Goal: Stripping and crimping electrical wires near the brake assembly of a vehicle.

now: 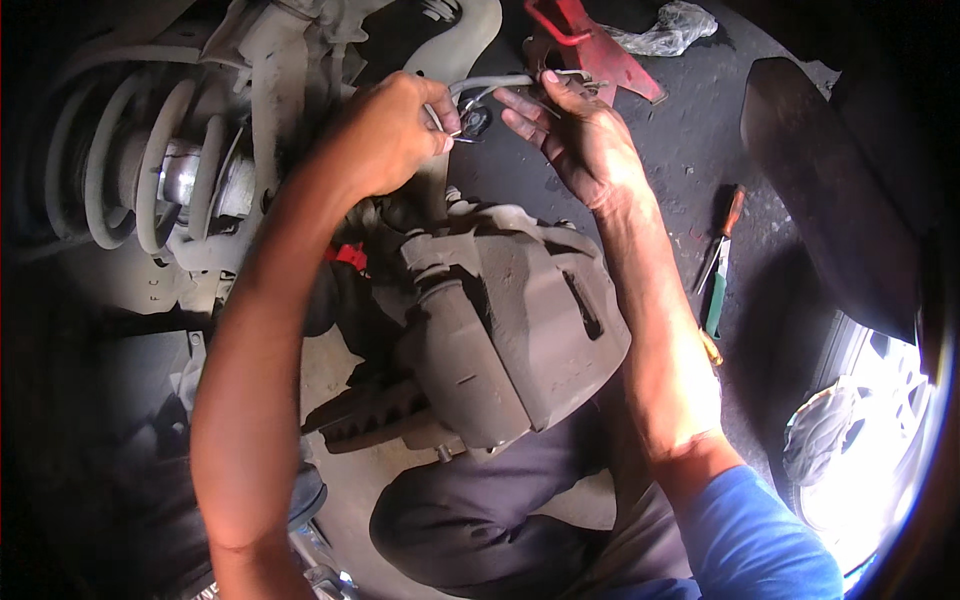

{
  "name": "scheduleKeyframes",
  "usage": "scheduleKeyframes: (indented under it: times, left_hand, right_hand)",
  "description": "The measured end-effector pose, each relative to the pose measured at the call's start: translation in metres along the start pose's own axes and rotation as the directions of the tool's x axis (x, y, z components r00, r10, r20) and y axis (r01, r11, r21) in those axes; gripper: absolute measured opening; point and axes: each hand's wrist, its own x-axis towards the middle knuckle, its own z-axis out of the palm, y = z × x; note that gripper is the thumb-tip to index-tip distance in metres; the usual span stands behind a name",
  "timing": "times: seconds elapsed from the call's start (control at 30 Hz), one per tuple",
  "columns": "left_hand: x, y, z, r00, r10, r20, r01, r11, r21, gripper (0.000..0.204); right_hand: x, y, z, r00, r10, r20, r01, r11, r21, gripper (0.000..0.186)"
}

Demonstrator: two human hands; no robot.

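A dark-trousered knee bends in front, below a grey-brown brake caliper in the middle. Beyond it, the left hand pinches a thin metal piece beside a grey cable. The cable arcs across to the right hand, half-curled with fingers apart — whether it grips the cable firmly, I cannot tell. Farther off, a red metal stand rests on the dark floor. The cable could slip from that loose-looking hand, or kink — if pulled hard against its bend.

Grey line crosses between hands; caliper blocks below; room right.
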Motion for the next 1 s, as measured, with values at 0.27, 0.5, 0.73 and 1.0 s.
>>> scheduleKeyframes:
  times: [0.27, 0.5, 0.73, 1.0]
  left_hand:
    - [-0.001, -0.011, 0.0, 0.994, -0.089, -0.067, 0.084, 0.994, -0.067, 0.023]
    - [-0.006, -0.008, -0.013, 0.99, -0.142, 0.024, 0.143, 0.946, -0.29, 0.023]
    - [-0.005, -0.01, -0.013, 0.992, -0.103, 0.069, 0.118, 0.951, -0.285, 0.025]
    - [-0.007, -0.011, -0.01, 0.997, -0.073, 0.039, 0.082, 0.939, -0.333, 0.024]
  right_hand:
    - [-0.015, -0.002, 0.015, 0.99, 0.135, 0.041, -0.104, 0.897, -0.43, 0.032]
    - [-0.02, -0.004, 0.02, 0.973, 0.223, 0.056, -0.13, 0.733, -0.667, 0.034]
    - [-0.018, -0.002, 0.029, 0.969, 0.17, 0.177, -0.003, 0.727, -0.686, 0.032]
    - [-0.014, 0.005, 0.033, 0.972, 0.123, 0.201, 0.077, 0.64, -0.764, 0.033]
